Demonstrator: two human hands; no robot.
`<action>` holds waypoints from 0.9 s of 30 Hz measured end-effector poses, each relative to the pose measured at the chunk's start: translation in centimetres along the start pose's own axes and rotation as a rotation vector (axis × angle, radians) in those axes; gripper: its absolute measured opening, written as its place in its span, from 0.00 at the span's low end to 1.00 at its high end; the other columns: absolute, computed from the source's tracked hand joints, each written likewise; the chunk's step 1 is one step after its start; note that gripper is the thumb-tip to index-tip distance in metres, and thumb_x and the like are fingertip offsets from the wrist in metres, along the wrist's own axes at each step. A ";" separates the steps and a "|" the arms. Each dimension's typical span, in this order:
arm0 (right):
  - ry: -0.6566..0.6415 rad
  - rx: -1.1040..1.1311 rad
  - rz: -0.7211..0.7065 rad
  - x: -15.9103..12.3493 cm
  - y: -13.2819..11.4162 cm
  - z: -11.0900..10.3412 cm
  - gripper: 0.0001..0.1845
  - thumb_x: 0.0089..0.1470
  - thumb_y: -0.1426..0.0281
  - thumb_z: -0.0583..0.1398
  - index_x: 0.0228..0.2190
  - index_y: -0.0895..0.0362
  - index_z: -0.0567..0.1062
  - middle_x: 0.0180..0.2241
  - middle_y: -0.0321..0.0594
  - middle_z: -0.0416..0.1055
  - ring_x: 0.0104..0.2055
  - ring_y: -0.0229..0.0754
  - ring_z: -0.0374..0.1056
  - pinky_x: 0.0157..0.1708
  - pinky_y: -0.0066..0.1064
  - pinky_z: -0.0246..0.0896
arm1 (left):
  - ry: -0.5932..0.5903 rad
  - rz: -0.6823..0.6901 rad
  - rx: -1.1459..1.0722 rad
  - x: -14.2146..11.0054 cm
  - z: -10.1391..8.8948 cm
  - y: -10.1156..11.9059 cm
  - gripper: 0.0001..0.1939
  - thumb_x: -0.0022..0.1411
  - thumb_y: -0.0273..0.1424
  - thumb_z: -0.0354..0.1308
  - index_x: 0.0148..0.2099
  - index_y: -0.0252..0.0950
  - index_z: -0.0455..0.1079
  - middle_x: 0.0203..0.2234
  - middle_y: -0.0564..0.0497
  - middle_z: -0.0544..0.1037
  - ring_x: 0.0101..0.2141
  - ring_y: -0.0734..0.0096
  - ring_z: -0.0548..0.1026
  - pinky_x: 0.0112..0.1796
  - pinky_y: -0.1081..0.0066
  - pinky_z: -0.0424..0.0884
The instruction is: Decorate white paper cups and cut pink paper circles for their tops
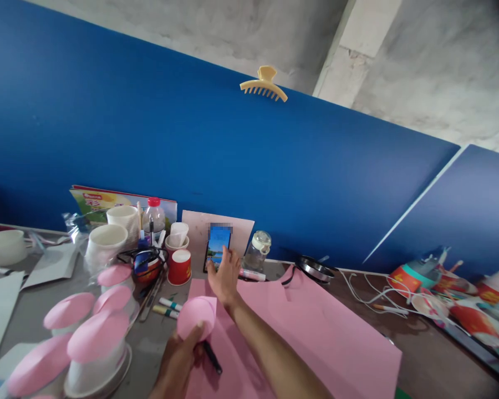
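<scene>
My left hand [178,354] has its thumb pressed on a round pink paper piece [195,315], gripping it above the large pink sheet. A black pen [212,357] sticks out beside those fingers; whether they hold it too I cannot tell. My right hand [225,277] reaches forward with fingers apart, at a phone [217,244] that stands upright with its screen lit. It seems to touch the screen. The pink sheet [316,332] spreads beneath both arms. Left of it stand several white bowls [103,363] topped with pink paper [98,335].
Two markers [166,311] lie left of the pink disc. A red paper cup [179,269], stacked white cups [108,238] and a glass jar [258,249] line the back. White cables [366,293] and a tape roll [314,269] are at right. A blue partition [233,155] rises behind.
</scene>
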State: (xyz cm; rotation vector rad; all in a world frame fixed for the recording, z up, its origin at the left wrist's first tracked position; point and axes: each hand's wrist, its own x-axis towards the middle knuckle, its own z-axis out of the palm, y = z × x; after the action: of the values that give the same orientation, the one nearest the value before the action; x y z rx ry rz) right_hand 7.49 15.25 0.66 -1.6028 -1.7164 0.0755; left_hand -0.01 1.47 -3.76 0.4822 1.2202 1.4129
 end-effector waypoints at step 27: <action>-0.069 -0.201 -0.396 2.5 4.4 -0.7 0.17 0.58 0.68 0.57 0.49 0.53 0.72 0.40 0.44 0.66 0.43 0.48 0.59 0.43 0.39 0.52 | 0.023 0.002 0.060 0.1 0.0 -0.2 0.22 0.41 0.45 0.68 0.18 0.34 0.63 0.08 0.58 0.62 0.12 0.79 0.58 0.15 0.75 0.52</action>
State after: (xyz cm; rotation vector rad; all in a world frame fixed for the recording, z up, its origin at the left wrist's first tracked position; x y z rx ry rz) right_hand 11.80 17.99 0.04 -1.3793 -2.1197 -0.2460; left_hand 0.06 1.53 -4.02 0.5102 1.2841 1.3901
